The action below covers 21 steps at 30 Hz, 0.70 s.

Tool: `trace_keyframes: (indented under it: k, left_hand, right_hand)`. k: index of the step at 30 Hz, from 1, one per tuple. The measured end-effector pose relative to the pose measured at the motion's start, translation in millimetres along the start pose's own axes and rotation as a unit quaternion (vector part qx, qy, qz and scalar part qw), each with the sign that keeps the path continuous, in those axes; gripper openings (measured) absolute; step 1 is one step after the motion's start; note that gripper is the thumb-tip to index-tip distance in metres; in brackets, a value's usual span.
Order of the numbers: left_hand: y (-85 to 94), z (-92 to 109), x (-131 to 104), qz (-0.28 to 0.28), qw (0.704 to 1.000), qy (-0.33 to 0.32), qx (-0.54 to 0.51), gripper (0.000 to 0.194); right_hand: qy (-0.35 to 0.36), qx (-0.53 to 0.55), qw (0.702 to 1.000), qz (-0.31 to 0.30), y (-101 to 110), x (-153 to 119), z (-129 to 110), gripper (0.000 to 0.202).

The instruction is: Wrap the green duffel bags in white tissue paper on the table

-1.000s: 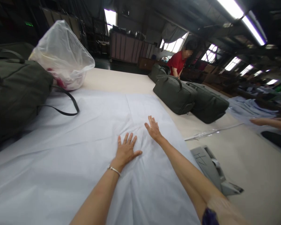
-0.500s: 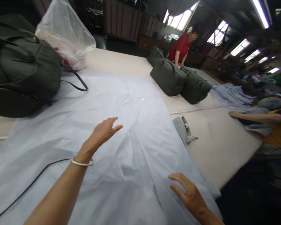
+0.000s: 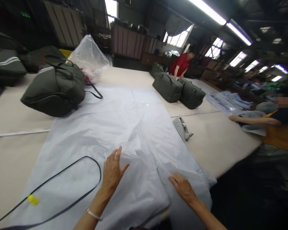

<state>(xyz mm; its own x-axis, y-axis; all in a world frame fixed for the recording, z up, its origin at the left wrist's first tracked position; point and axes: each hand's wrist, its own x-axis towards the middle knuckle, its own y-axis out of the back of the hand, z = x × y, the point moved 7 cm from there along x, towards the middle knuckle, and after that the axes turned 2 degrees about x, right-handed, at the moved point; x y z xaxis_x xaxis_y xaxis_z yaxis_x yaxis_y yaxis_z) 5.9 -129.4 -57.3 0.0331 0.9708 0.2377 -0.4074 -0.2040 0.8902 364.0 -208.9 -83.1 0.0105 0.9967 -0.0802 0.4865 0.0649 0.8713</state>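
Thin, translucent white plastic sheeting [image 3: 105, 121] lies wrinkled over the table in front of me. My left hand [image 3: 112, 169], with a pale bangle at the wrist, is open over its middle, fingers stretched and thumb apart. Whether that palm touches the plastic I cannot tell. Farther right, my right hand [image 3: 182, 188] is closed in a pinch on the sheeting, which is drawn up in folds at its fingertips. A dark strap [image 3: 69, 206] loops across the sheeting at lower left, with a yellow tag [image 3: 33, 200] near it.
A dark green bag [image 3: 60, 89] stands at the left beside a clear plastic bag [image 3: 90, 59]. More green bags [image 3: 168, 88] stand at the back. A grey tape dispenser [image 3: 182, 128] sits right of the sheeting. A person in red [image 3: 181, 65] and another person [image 3: 283, 124] work nearby.
My left hand has come nearer and right, fingers now pointing up. My right hand has closed from open onto the sheeting. The view has shifted, showing more bags and the strap's loop at left.
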Motion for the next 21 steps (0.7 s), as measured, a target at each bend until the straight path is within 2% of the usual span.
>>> trace_keyframes:
  k: [3, 5, 7, 8, 10, 12, 15, 16, 18, 20, 21]
  left_hand:
    - [-16.6, 12.6, -3.3, -0.072, 0.996, -0.053, 0.015, 0.065]
    - [-23.9, 12.4, 4.3, -0.113, 0.992, -0.05, -0.006, 0.056]
    - [-25.3, 10.8, 16.2, -0.138, 0.988, -0.043, -0.045, 0.044]
    - [-23.1, 11.2, 22.2, -0.144, 0.986, -0.048, -0.067, 0.038]
    - [-12.9, 14.3, 31.9, -0.147, 0.98, -0.077, -0.107, 0.029]
    - [3.1, 16.0, 37.4, -0.137, 0.975, -0.099, -0.146, 0.025]
    - [26.9, 10.1, 41.6, -0.113, 0.955, -0.084, -0.261, 0.024]
    - [30.0, 8.8, 42.5, -0.125, 0.944, -0.08, -0.296, 0.022]
    - [27.7, 10.9, 43.7, -0.192, 0.918, -0.092, -0.334, 0.016]
    - [23.5, 13.7, 47.2, -0.252, 0.899, -0.101, -0.343, 0.014]
    - [23.7, 14.2, 50.9, -0.262, 0.893, -0.096, -0.353, 0.015]
  right_hand:
    - [-0.03, 0.047, 0.998, -0.037, 41.2, 20.4, -9.6, 0.042]
    - [-0.045, 0.096, 0.992, -0.071, 68.9, 34.9, -23.3, 0.045]
    - [-0.051, 0.141, 0.982, -0.116, 85.2, 44.9, -42.3, 0.045]
    - [-0.05, 0.155, 0.976, -0.141, 86.6, 47.0, -52.8, 0.045]
    - [-0.033, 0.166, 0.967, -0.19, 75.1, 45.6, -72.8, 0.044]
    - [0.013, 0.155, 0.965, -0.212, 50.9, 40.5, -90.3, 0.041]
    - [0.09, 0.113, 0.975, -0.172, 11.9, 34.9, -107.3, 0.034]
    - [0.101, 0.096, 0.978, -0.153, 0.8, 34.4, -110.3, 0.034]
    - [0.105, 0.062, 0.983, -0.136, -17.6, 35.3, -114.7, 0.035]
    - [0.109, 0.036, 0.983, -0.145, -30.0, 38.3, -120.3, 0.035]
    - [0.111, 0.027, 0.981, -0.155, -33.8, 40.8, -123.4, 0.034]
